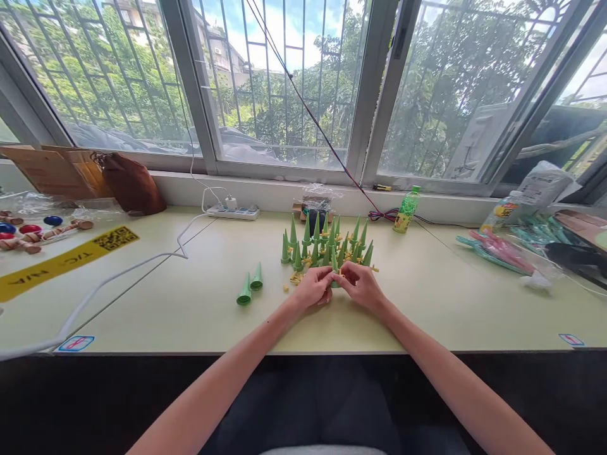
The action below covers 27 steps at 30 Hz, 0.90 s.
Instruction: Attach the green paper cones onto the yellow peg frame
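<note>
Between my hands, a green plastic cone stands point up near the front of the group. The fingers of my left hand are closed on its lower left side. My right hand pinches at the cone's right side, where a small yellow piece shows at the fingertips. Just behind them, several upright green cones stand close together, with yellow pieces among them. Some loose yellow pieces lie left of the group. Two more green cones, one nearer and one farther, lie tipped with their open bases toward me.
Behind the cones sits a small box with clear wrap. A green-capped bottle stands to its right. A power strip and white cable are on the left, wooden toys farther left. Bagged items lie right.
</note>
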### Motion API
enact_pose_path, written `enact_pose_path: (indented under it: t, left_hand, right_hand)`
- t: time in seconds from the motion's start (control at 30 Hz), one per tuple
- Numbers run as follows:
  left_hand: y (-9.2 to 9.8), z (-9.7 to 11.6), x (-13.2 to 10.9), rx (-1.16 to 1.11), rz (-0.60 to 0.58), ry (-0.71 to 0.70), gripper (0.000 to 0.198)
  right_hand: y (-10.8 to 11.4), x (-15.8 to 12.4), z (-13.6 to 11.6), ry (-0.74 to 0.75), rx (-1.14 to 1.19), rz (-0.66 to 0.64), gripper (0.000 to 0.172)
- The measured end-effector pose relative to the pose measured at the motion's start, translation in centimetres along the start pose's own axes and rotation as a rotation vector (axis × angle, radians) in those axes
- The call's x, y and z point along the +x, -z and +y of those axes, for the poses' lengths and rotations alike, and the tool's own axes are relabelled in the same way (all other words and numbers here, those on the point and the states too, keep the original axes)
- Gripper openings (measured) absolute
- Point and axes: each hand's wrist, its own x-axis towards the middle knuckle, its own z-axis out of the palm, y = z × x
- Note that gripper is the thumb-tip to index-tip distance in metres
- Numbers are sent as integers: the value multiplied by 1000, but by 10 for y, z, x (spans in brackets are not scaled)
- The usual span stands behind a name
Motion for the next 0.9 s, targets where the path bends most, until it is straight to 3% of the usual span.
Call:
enact_pose_path:
  t: [0.57,0.9]
  left_hand:
    - [1,1,-1,-35,-48,25,39]
    - [-2,3,0,-120,-54,40,47]
  right_hand:
    - [-1,0,1,101,-86,-27,26]
    - [0,1,-1,74,-78,2,38]
